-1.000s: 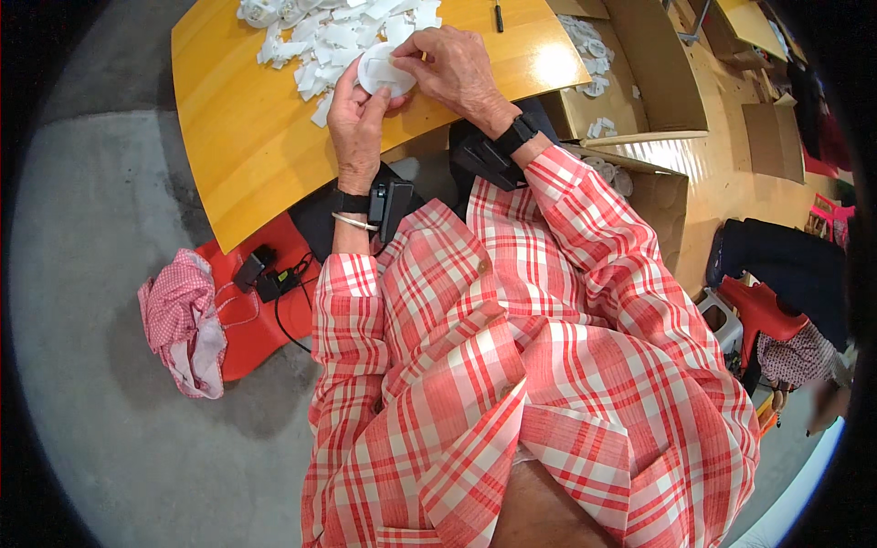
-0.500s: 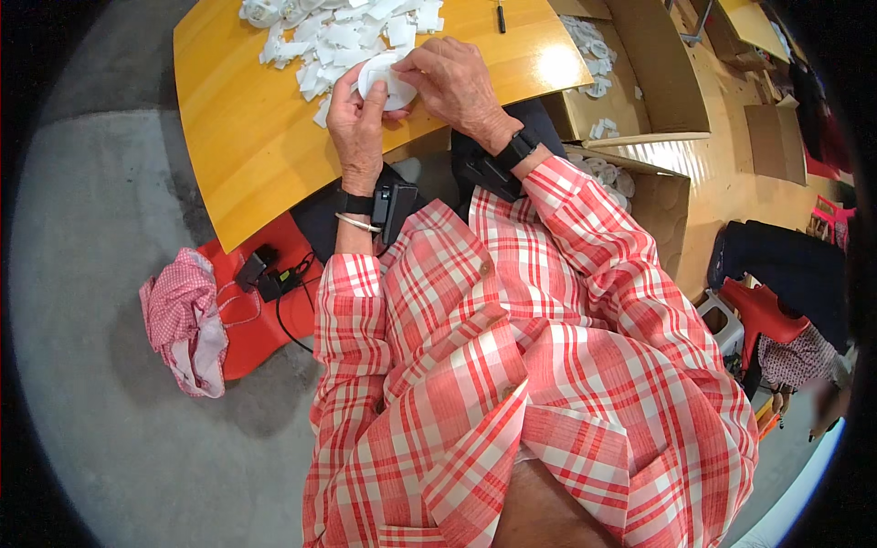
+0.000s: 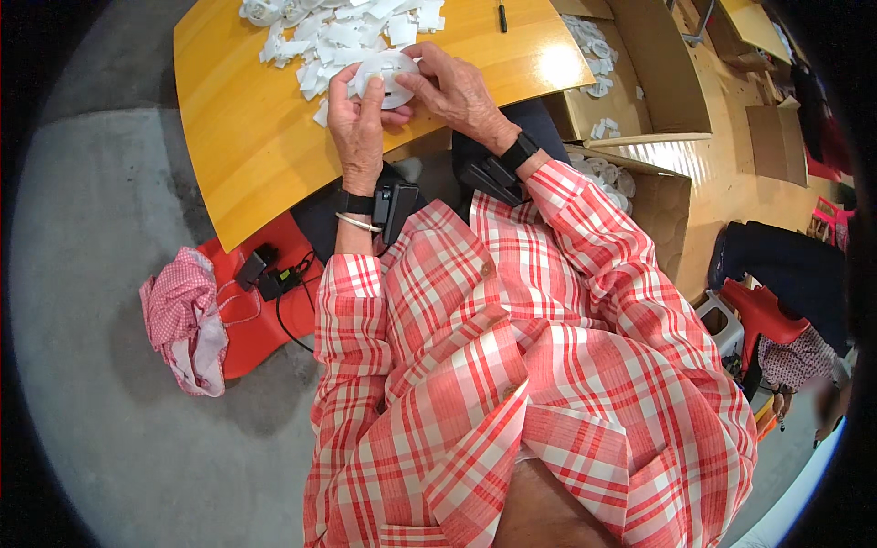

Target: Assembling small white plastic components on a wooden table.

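Both hands hold one round white plastic part above the near edge of a yellow wooden table. My left hand grips its left side with the fingers pointing up. Fingers of my right hand curl over its right side and top. Just beyond the part lies a pile of several small white plastic pieces. Each wrist carries a black strapped device.
An open cardboard box with more white round parts stands to the right of the table, another box below it. A red stool with black chargers and a pink checked cloth sit on the grey floor at left. Another person sits far right.
The white part has turned in my hands, and its round face now shows more fully. Both hands stay at the table's near edge.
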### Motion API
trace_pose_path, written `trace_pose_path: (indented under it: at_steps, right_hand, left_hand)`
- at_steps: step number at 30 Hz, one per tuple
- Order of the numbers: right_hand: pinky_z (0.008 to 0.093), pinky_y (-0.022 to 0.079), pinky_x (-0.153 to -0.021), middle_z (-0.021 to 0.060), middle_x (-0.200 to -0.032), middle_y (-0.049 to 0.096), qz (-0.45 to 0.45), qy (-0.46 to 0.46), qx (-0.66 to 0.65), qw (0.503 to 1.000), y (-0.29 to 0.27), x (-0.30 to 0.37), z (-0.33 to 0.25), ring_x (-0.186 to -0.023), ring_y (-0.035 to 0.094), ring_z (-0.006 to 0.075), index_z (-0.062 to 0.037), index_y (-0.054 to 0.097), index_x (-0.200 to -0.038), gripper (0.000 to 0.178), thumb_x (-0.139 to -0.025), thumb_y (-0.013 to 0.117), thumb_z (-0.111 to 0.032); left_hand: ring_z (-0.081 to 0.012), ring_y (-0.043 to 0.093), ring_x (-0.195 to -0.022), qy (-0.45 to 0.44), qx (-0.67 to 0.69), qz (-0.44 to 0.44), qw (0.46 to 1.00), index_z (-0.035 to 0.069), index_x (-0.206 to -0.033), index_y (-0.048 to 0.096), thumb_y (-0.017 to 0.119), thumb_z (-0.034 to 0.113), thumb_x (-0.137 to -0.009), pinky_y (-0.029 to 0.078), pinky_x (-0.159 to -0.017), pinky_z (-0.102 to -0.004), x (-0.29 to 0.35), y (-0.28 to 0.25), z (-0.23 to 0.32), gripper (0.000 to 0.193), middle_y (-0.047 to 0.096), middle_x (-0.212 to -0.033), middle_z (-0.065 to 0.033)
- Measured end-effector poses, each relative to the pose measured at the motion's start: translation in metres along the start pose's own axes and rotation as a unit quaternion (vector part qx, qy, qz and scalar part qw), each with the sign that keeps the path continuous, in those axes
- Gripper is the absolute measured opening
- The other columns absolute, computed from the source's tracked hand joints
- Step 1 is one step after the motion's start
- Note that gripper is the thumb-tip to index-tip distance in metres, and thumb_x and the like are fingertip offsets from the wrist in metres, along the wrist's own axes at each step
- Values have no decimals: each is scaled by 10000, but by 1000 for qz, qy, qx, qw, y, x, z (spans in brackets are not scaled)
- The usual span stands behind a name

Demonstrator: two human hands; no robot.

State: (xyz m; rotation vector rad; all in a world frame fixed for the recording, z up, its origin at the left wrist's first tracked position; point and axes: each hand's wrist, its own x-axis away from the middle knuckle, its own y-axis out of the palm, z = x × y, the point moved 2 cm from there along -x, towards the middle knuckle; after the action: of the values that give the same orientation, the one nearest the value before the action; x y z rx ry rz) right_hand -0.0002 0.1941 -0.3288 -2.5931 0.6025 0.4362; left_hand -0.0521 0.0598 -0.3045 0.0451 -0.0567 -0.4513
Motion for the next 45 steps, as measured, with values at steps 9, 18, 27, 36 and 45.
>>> trace_pose_path:
  at_steps: [9, 18, 27, 36, 45]
  right_hand:
    - [359, 480, -557, 139, -672, 608, 23, 62, -1, 998, 4, -3, -4, -608, 614, 282, -44, 586, -968, 357, -855, 588, -383]
    - [365, 477, -569, 142, -680, 605, 4, 59, 3, 998, 2, -5, -5, -625, 610, 288, -56, 579, -905, 360, -856, 583, -413]
    - [356, 447, -542, 123, -644, 567, -6, 53, -34, 998, 5, -4, 5, -587, 570, 275, -36, 565, -958, 360, -859, 600, -381]
    - [317, 410, -508, 74, -594, 536, -29, 25, -100, 994, 4, 0, 9, -536, 528, 194, -40, 553, -1094, 410, -831, 652, -338]
    - [295, 376, -477, 58, -556, 509, -32, 23, -148, 988, 6, 2, 8, -479, 467, 155, -50, 552, -1109, 372, -836, 656, -280]
  left_hand:
    - [-117, 584, -475, -6, -80, -58, 995, 43, -1238, 399, 528, 181, -913, 428, -359, -204, 1, 6, 5, 376, 625, -774, -101]
    - [-111, 539, -407, -37, -109, -62, 991, 44, -1263, 400, 532, 181, -907, 380, -322, -208, 6, 5, 9, 404, 600, -643, -90]
    - [-108, 518, -383, -45, -54, -48, 996, 49, -1260, 402, 518, 210, -922, 369, -317, -185, 3, 5, 8, 391, 593, -633, -100]
    - [-113, 531, -392, -51, -34, -19, 998, 38, -1202, 429, 500, 286, -939, 376, -313, -182, 2, 3, 8, 368, 597, -649, -114]
    - [-114, 528, -384, -26, -56, 37, 997, 16, -1078, 494, 549, 288, -914, 387, -288, -198, 2, 11, 6, 323, 597, -668, -98]
